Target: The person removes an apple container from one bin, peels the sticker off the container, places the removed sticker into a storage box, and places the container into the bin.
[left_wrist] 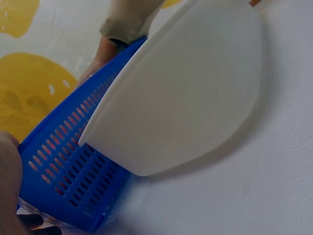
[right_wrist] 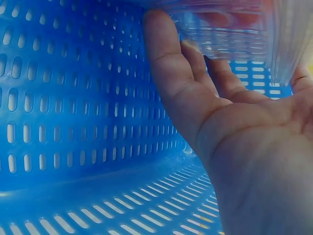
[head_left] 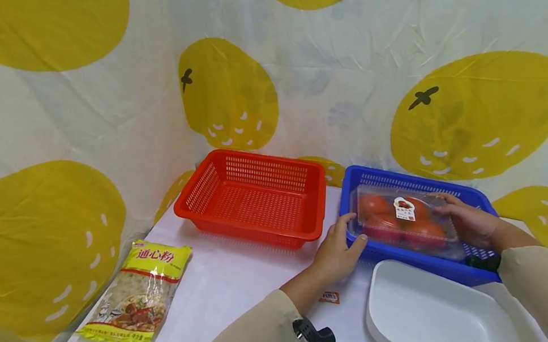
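A clear plastic box of tomatoes (head_left: 397,223), with a white label on its lid, lies tilted in the blue basket (head_left: 416,180). My right hand (head_left: 472,225) grips the box's right end. In the right wrist view, its fingers (right_wrist: 168,58) reach along the underside of the clear box (right_wrist: 230,46), inside the perforated blue wall (right_wrist: 98,93). At the basket's left rim, my left hand (head_left: 336,252) grips the edge between thumb and fingers, close to the box's left end. Only part of the left hand (left_wrist: 7,181) shows in the left wrist view.
A white tray (head_left: 429,306) stands against the blue basket's near side. Left of the blue basket is a red perforated basket (head_left: 253,208) with nothing in it. A yellow bag of pasta (head_left: 137,293) lies at the table's left. Patterned cloth (head_left: 323,73) hangs behind.
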{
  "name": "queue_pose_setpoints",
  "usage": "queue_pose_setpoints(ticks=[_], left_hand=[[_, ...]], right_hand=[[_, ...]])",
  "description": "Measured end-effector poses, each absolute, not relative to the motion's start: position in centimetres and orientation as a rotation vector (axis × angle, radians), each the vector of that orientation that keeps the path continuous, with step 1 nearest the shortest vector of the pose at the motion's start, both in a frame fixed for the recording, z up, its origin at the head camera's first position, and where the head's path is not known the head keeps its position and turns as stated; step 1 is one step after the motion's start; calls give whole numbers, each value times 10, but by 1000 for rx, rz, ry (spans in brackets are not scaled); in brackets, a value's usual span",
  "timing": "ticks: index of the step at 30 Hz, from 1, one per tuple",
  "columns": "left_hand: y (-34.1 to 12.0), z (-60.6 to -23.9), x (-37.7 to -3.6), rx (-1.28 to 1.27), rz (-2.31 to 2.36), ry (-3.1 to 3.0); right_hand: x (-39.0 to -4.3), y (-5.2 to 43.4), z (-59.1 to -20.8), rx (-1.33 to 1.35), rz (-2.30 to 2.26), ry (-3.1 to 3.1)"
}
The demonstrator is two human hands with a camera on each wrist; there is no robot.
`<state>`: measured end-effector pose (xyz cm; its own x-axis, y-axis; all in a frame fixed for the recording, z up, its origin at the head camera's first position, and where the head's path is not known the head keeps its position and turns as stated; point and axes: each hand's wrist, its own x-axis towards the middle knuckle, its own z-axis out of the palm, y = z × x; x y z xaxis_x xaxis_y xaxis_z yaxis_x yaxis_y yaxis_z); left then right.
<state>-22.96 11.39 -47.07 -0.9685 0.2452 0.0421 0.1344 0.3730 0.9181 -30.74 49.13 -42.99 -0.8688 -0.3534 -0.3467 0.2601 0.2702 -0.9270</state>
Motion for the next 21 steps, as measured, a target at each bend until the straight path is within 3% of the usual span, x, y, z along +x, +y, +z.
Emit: queue_pose_setpoints(ticks=[14,21], left_hand=[[118,-461,-226,329,1570,2567],[121,-461,-228,350,1552,2663]], right_hand=[[-294,502,-415,-113,-1850,2033],[-285,502,-385,-223,-1857,2087]])
